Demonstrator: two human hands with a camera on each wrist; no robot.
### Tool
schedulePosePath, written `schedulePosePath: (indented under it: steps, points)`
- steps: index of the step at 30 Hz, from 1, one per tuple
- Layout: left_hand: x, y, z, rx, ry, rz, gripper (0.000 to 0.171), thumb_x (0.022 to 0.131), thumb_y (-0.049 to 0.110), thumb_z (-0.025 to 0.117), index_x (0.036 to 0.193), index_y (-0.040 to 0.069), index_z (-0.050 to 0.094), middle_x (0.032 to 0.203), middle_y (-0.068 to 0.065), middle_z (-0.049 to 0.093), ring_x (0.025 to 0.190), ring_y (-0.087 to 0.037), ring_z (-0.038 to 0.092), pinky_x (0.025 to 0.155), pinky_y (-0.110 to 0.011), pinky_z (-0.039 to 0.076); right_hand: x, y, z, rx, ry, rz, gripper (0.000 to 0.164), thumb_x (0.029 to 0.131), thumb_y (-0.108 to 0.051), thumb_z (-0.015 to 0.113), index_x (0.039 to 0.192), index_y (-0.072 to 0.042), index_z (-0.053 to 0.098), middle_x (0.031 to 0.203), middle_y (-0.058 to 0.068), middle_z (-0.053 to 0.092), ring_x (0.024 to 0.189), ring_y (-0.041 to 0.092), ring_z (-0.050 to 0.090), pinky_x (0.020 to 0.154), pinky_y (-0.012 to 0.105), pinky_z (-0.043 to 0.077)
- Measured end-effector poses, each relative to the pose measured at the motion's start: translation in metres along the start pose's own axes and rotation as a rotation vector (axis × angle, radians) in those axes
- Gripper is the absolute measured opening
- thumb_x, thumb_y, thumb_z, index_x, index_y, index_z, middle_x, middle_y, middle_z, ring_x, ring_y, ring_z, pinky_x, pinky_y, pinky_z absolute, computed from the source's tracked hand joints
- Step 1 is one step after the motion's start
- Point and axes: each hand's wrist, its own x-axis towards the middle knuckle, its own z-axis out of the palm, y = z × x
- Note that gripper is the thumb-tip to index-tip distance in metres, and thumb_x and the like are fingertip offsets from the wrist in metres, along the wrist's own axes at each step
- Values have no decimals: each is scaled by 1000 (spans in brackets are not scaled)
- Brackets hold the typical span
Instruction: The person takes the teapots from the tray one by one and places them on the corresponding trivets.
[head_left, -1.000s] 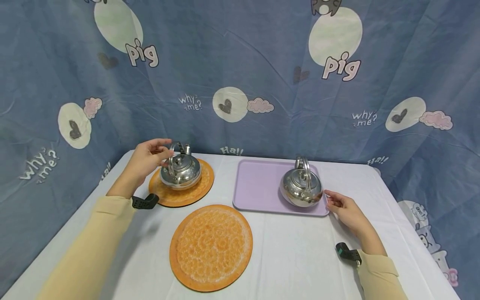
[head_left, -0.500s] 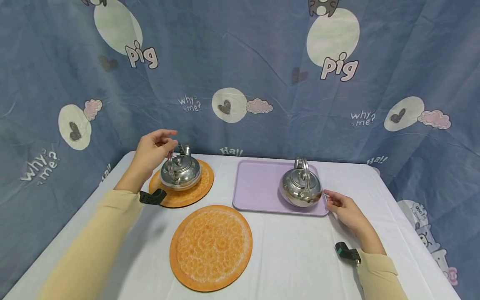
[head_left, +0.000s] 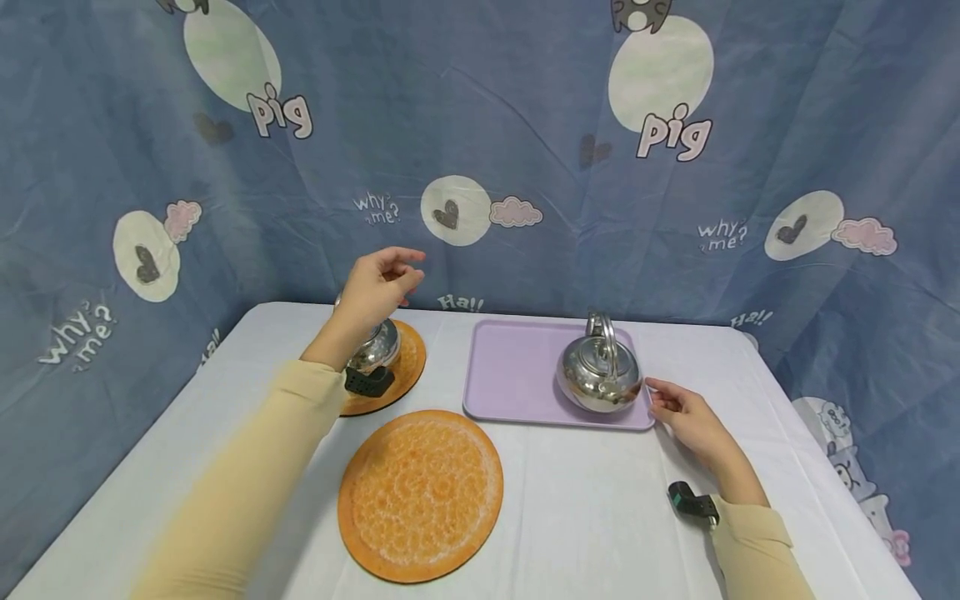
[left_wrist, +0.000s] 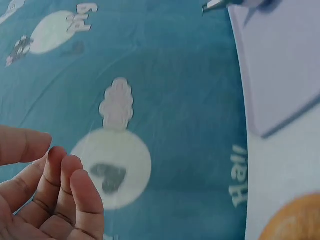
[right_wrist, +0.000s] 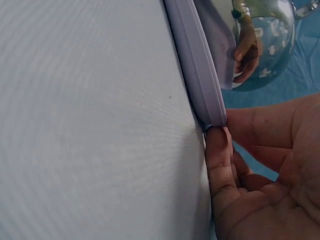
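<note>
My left hand [head_left: 375, 287] is in the air above and in front of the left kettle [head_left: 378, 348], fingers loosely bent. In the left wrist view that hand [left_wrist: 55, 195] holds nothing. The left kettle, shiny steel, sits on an orange round mat [head_left: 411, 367], partly hidden by the hand and wrist. My right hand [head_left: 693, 425] is at the right edge of a lilac tray [head_left: 510, 375]. In the right wrist view its thumb and a finger pinch the tray's rim [right_wrist: 202, 65]. A second steel kettle [head_left: 600, 375] stands upright on the tray's right part, its handle raised.
A second orange round mat [head_left: 422, 496] lies near the front middle of the white-covered table [head_left: 585, 508]. Directly behind the table hangs a blue printed cloth [head_left: 480, 125]. Black wrist cameras [head_left: 692, 502] are worn on both wrists.
My left hand has let go of the left kettle's handle, risen and moved right. The left kettle stays on its mat. My right hand has stayed at the tray's edge.
</note>
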Motion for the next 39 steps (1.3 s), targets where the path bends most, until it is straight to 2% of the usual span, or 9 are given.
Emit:
schedulePosePath:
  steps: [7, 11, 15, 21, 26, 28, 31, 33, 39]
  points:
    - [7, 12, 31, -40, -70, 22, 29, 110, 17, 64, 138, 13, 70, 98, -2, 67, 77, -19, 59, 68, -29, 54, 2, -1, 1, 7, 4, 33, 54, 109, -4, 58, 158, 11, 42, 133, 26, 58, 105, 10, 52, 82, 11, 46]
    - [8, 18, 49, -59, -105, 35, 29, 109, 17, 65, 137, 13, 71, 98, -4, 67, 81, -21, 63, 69, -28, 56, 3, -1, 0, 2, 3, 26, 53, 109, -4, 58, 157, 13, 42, 132, 27, 58, 105, 12, 52, 81, 11, 46]
    - [8, 25, 69, -90, -149, 42, 29, 108, 16, 65, 137, 11, 71, 96, -4, 69, 89, -31, 67, 70, -30, 57, 4, -1, -1, 4, 1, 26, 54, 109, -4, 58, 157, 13, 41, 132, 28, 58, 106, 12, 53, 81, 11, 46]
    - [4, 37, 98, -171, -247, 11, 28, 109, 19, 66, 134, 10, 72, 98, -6, 71, 105, -41, 69, 74, -30, 59, 3, -2, 0, 5, -3, 31, 54, 109, -4, 58, 158, 12, 41, 136, 29, 58, 109, 15, 53, 83, 10, 46]
    - [2, 45, 122, -196, -304, 8, 27, 109, 22, 66, 131, 8, 73, 106, -13, 73, 100, -32, 72, 73, -26, 60, 2, -4, 0, 6, -1, 30, 54, 108, -2, 58, 158, 11, 42, 135, 30, 58, 109, 15, 54, 83, 10, 47]
    - [1, 48, 130, -213, -324, 1, 27, 109, 23, 65, 131, 8, 73, 107, -12, 73, 96, -23, 72, 75, -26, 61, 2, -4, 0, 4, 0, 33, 54, 108, -2, 58, 158, 11, 42, 135, 29, 58, 108, 14, 53, 83, 10, 47]
    - [1, 52, 141, -253, -356, -25, 28, 110, 25, 65, 132, 8, 73, 109, -10, 74, 97, -20, 73, 79, -29, 64, 2, -3, 0, 1, -1, 38, 54, 108, -3, 58, 158, 10, 42, 135, 28, 58, 108, 14, 53, 83, 10, 46]
    - [0, 55, 147, -276, -372, -42, 29, 110, 25, 65, 132, 7, 72, 111, -12, 74, 99, -22, 74, 82, -30, 65, 2, -4, -1, 4, -1, 44, 54, 108, -4, 58, 159, 10, 43, 136, 29, 58, 109, 14, 53, 83, 10, 46]
    - [-3, 63, 169, -302, -414, -62, 32, 110, 25, 64, 133, 3, 71, 119, -18, 75, 115, -38, 73, 91, -36, 66, 1, -5, -1, 7, -10, 53, 55, 108, -5, 58, 159, 9, 42, 135, 26, 58, 109, 16, 52, 82, 13, 46]
